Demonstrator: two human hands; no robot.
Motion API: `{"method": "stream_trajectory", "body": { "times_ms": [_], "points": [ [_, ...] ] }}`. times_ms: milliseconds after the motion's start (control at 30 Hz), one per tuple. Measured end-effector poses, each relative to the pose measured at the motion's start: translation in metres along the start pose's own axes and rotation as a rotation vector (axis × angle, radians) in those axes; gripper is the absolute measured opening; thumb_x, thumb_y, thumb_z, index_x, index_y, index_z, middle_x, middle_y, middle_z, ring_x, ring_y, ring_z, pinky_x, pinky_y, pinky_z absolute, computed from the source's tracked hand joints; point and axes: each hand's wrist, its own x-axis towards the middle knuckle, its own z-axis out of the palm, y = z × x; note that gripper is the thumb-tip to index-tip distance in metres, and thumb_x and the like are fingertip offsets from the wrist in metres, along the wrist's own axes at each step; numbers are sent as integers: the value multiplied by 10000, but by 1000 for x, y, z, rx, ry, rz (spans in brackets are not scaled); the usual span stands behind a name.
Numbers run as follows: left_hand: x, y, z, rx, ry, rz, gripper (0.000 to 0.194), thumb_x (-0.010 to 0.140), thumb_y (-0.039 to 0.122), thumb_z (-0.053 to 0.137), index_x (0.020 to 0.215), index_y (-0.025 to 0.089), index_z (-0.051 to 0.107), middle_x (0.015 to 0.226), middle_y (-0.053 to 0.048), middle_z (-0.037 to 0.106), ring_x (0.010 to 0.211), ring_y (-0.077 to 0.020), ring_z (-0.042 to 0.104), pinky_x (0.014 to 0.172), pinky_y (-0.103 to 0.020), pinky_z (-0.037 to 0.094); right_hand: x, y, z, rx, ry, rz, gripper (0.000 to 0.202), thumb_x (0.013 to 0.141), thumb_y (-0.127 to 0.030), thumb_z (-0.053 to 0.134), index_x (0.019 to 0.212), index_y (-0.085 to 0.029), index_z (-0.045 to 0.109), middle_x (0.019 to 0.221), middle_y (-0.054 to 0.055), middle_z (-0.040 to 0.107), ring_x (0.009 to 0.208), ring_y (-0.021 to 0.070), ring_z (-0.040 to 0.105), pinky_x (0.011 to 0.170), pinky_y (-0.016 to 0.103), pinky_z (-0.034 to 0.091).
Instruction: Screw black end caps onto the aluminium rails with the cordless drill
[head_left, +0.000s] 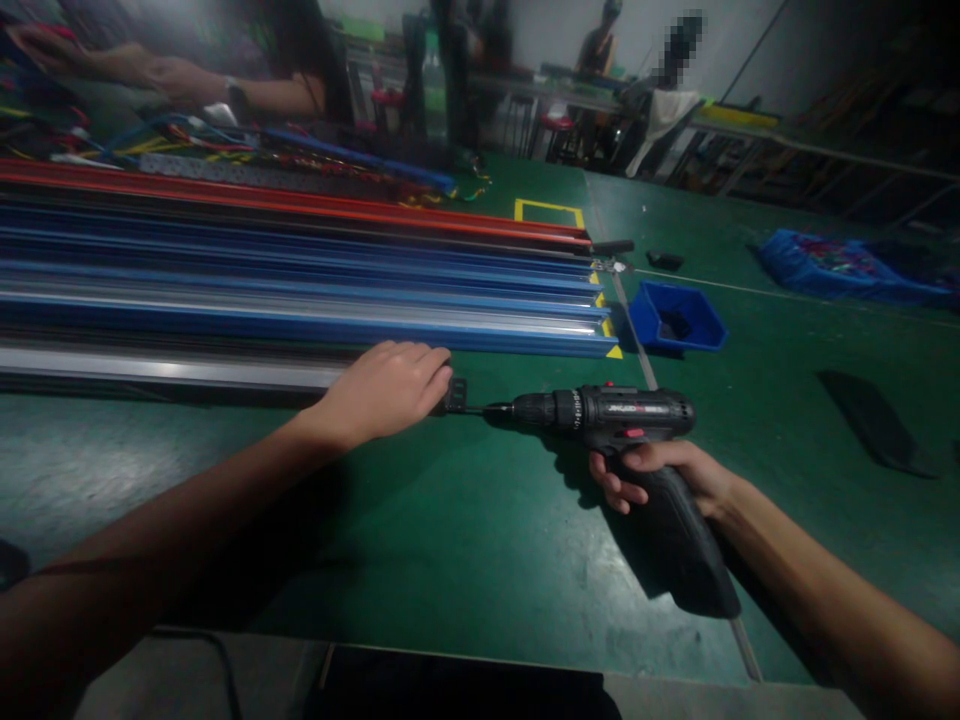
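Observation:
My right hand (660, 478) is wrapped round the grip of a black cordless drill (637, 412), which lies on its side with its bit pointing left. The bit's tip meets a small black end piece (457, 394) at the end of a silver-grey metal profile (172, 368). Over that end of the profile, my left hand (386, 390) is closed and presses down, its fingertips beside the end piece. Just beyond lie several blue profiles (375, 310) in a row, side by side.
Behind the blue profiles is a red profile (300, 198), then tangled wires (187, 135). A blue bin (679, 318) with dark parts stands right of the profile ends. A dark flat piece (874, 422) lies farther right on the green tabletop (465, 540). Another person's hands (172, 80) are across the table.

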Motion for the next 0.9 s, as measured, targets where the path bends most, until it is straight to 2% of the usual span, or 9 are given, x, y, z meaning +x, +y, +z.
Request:
{"method": "stream_trajectory", "body": {
  "times_ms": [900],
  "points": [
    [0, 0, 2, -18, 15, -4, 522, 1073, 358, 261, 1282, 88, 656, 1145, -160, 748, 1030, -305, 713, 900, -458, 536, 0, 0, 0, -5, -17, -3, 246, 896, -208, 654, 1033, -17, 723, 863, 83, 672, 582, 70, 538, 703, 245, 568]
  ]
}}
